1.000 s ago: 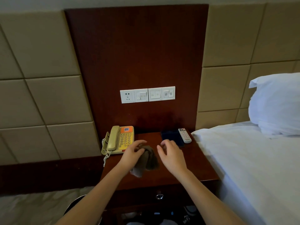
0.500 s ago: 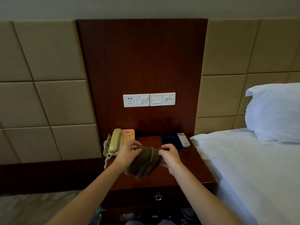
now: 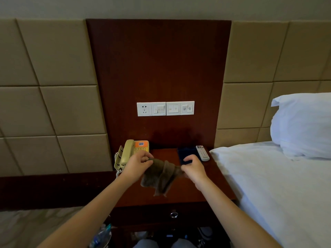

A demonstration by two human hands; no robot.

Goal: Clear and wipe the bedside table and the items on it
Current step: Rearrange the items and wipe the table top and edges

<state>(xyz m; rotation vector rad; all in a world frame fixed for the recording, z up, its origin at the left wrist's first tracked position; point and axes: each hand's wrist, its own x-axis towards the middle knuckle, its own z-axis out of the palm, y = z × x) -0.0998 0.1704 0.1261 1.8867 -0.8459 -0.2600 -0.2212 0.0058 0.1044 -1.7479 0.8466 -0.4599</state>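
A brown cloth hangs stretched between both hands above the dark wooden bedside table. My left hand pinches its left end, and my right hand grips its right end. A beige telephone with an orange label sits at the table's back left, partly behind my left hand. At the back right lie a dark blue flat item and a white remote control.
A bed with white sheets and a pillow borders the table on the right. A socket and switch panel is on the wood wall panel. The drawer knob faces me; a plastic bottle is low left.
My right hand reached the cloth and took hold of its right end. Both hands have pulled it wider between them, and the camera view has tilted slightly upward.
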